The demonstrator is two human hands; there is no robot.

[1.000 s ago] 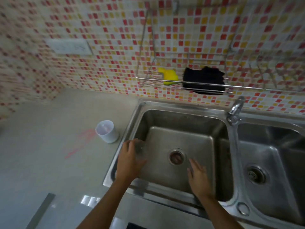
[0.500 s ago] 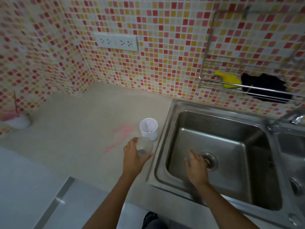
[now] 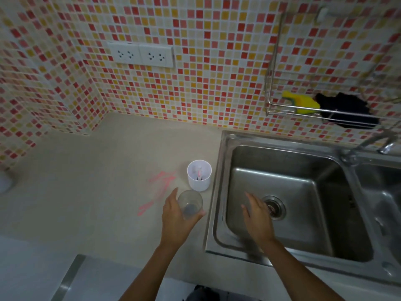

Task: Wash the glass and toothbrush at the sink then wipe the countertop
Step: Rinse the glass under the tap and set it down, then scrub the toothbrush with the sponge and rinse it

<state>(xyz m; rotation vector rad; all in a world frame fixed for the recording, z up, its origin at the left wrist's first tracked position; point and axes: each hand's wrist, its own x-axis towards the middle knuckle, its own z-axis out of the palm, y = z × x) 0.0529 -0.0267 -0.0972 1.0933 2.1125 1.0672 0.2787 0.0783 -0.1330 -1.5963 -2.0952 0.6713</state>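
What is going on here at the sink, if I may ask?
A person's left hand holds a clear drinking glass at the beige countertop, beside a white plastic cup with a toothbrush inside. The right hand hovers open over the stainless steel sink basin. Pink streaks mark the countertop.

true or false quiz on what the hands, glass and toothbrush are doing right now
1. The left hand holds the clear glass. True.
2. The right hand grips the toothbrush. False: it is open over the sink, and the toothbrush stands in the white cup.
3. The glass is over the sink basin. False: it is over the countertop, left of the sink.
4. A yellow sponge lies in the wire rack on the wall. True.
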